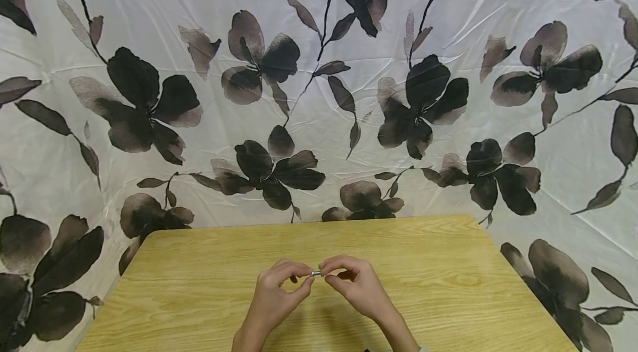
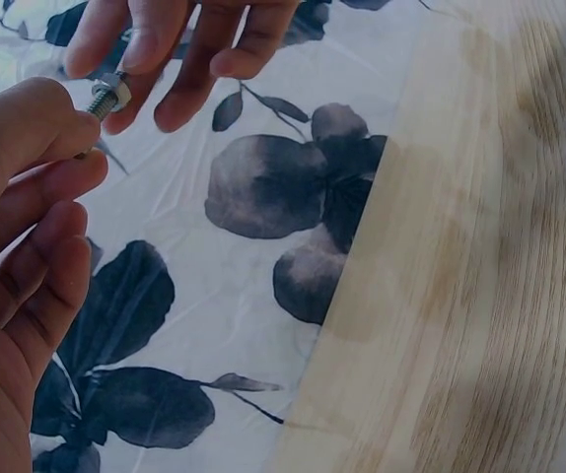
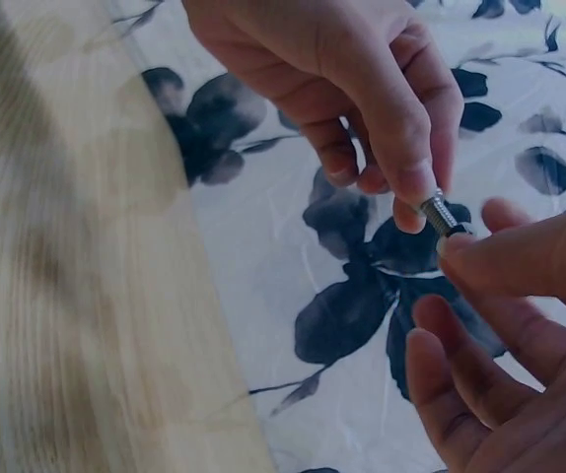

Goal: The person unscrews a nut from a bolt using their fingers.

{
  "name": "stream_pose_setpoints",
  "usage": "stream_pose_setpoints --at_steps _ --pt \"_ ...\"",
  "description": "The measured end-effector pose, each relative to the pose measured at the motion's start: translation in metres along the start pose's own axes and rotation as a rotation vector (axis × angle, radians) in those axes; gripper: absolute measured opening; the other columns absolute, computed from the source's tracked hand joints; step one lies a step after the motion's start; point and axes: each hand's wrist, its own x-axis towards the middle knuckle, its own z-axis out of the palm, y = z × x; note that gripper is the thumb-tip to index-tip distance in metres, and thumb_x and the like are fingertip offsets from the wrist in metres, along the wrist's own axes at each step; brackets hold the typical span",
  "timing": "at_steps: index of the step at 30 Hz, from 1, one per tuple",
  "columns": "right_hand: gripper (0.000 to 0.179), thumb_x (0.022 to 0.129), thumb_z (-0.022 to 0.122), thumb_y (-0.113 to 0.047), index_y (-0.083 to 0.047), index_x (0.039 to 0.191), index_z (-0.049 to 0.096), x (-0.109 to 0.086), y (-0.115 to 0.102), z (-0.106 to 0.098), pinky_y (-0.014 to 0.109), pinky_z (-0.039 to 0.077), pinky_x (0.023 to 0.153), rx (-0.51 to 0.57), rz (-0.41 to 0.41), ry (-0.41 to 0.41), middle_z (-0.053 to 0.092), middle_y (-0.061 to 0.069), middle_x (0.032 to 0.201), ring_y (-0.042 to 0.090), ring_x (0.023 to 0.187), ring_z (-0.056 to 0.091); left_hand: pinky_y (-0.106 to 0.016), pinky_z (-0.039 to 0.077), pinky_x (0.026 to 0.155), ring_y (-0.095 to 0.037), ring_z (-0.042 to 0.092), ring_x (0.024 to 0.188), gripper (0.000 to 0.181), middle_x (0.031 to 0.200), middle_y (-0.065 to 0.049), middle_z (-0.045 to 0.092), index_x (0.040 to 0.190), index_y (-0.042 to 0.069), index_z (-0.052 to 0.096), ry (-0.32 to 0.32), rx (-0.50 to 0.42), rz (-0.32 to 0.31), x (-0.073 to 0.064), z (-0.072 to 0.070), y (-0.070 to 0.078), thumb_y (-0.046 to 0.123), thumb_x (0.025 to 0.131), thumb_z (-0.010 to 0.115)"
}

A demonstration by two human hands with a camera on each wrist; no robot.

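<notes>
Both hands meet at a small silver bolt (image 1: pixel 316 273) above the table. My left hand (image 1: pixel 277 290) pinches one end of it between thumb and index finger. In the left wrist view the bolt's thread (image 2: pixel 99 106) shows past the left thumb, and a hex nut (image 2: pixel 113 91) sits around it. Thumb and fingertips of my right hand (image 1: pixel 360 286) pinch at the opposite end. The right wrist view shows the threaded shaft (image 3: pixel 440 211) running between the two hands, its ends hidden by fingertips. The other fingers of the right hand (image 3: pixel 520 315) are loosely bent.
A light wood table (image 1: pixel 199 263) lies under the hands. Behind and beside it hangs a white cloth (image 1: pixel 349 130) with dark flower prints. A small dark thing (image 1: pixel 367 350) peeks in at the bottom edge of the head view.
</notes>
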Motion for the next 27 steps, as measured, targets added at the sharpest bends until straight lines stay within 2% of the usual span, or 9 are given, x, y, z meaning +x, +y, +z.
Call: stream_pose_setpoints --at_steps 2,5,8,13,16,23,27 --pt "0.016 0.096 0.072 -0.011 -0.010 0.112 0.076 0.0000 -0.0007 -0.0001 0.029 0.059 0.087 0.009 -0.014 0.003 0.073 0.013 0.121 0.017 0.111 0.069 -0.015 0.052 0.064 -0.003 0.063 0.075 0.028 0.088 0.008 0.077 0.094 0.017 0.079 -0.004 0.006 -0.011 0.0005 0.0000 0.0012 -0.005 0.078 0.085" --pt "0.022 0.100 0.069 -0.019 -0.011 0.120 0.074 0.0006 -0.0018 -0.0005 0.028 0.059 0.088 0.018 0.007 0.015 0.072 0.013 0.123 0.019 0.112 0.069 -0.015 0.052 0.065 -0.003 0.063 0.075 0.029 0.088 0.008 0.077 0.094 0.018 0.079 0.004 0.006 -0.008 0.0013 0.0003 0.0024 -0.005 0.077 0.085" --pt "0.022 0.103 0.065 -0.025 -0.011 0.117 0.076 0.0010 -0.0025 -0.0016 0.027 0.060 0.083 -0.002 0.047 0.022 0.075 0.013 0.114 0.016 0.102 0.071 -0.014 0.051 0.064 -0.004 0.062 0.073 0.032 0.087 0.006 0.077 0.095 0.018 0.078 0.022 0.003 0.025 0.0019 0.0011 0.0023 -0.007 0.076 0.085" --pt "0.026 0.104 0.062 -0.029 -0.009 0.108 0.079 0.0004 -0.0019 -0.0031 0.027 0.060 0.078 -0.040 0.085 -0.044 0.078 0.013 0.102 0.018 0.093 0.074 -0.016 0.051 0.064 -0.008 0.064 0.073 0.035 0.088 0.001 0.077 0.096 0.017 0.078 0.027 0.004 0.074 0.0017 0.0019 0.0021 -0.010 0.074 0.084" --pt "0.029 0.104 0.062 -0.030 -0.008 0.108 0.079 0.0005 -0.0014 -0.0027 0.025 0.059 0.079 -0.049 0.090 -0.077 0.079 0.012 0.100 0.018 0.094 0.075 -0.017 0.052 0.063 -0.008 0.064 0.075 0.035 0.089 0.002 0.077 0.095 0.017 0.078 0.021 0.013 0.075 0.0009 0.0018 0.0022 -0.010 0.074 0.084" --pt "0.029 0.105 0.061 -0.028 -0.005 0.108 0.078 0.0013 0.0020 -0.0027 0.041 0.063 0.079 -0.031 0.095 -0.077 0.078 0.012 0.098 0.026 0.092 0.075 -0.018 0.052 0.063 -0.008 0.065 0.076 0.033 0.089 0.002 0.077 0.094 0.016 0.078 0.024 0.029 0.076 0.0008 0.0013 0.0023 -0.009 0.074 0.085" --pt "0.027 0.104 0.063 -0.027 -0.006 0.111 0.078 0.0015 0.0025 -0.0027 0.033 0.062 0.079 -0.030 0.087 -0.075 0.078 0.013 0.101 0.024 0.093 0.075 -0.014 0.050 0.064 -0.008 0.066 0.077 0.033 0.089 0.003 0.077 0.093 0.017 0.079 0.023 0.040 0.071 0.0013 0.0005 0.0038 -0.009 0.074 0.085"
